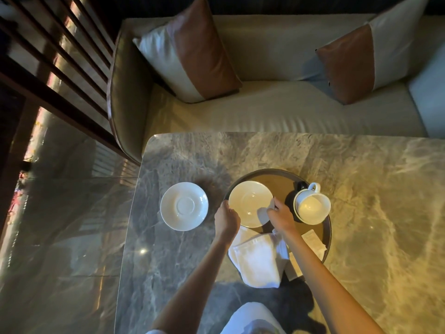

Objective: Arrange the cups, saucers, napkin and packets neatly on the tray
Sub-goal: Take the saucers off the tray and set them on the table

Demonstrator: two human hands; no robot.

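Both hands held saucer (250, 201) on tray (265, 171), left side. Left hand (226, 214) curled at its near-left rim, right hand (280, 214) pinched right rim. Cup (313, 209) stood close by: rightward shove risked clink. Napkin (260, 259) overhung near edge, liable to slide off. Second saucer (184, 206) lay on table (361, 165).

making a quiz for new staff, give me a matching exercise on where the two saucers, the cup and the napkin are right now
1. held saucer
2. loose saucer
3. white cup
4. napkin

a. on the marble table, left of the tray
b. right side of the tray
c. over the tray's near rim
d. left part of the tray, between left hand and right hand

Pairs: 1-d, 2-a, 3-b, 4-c
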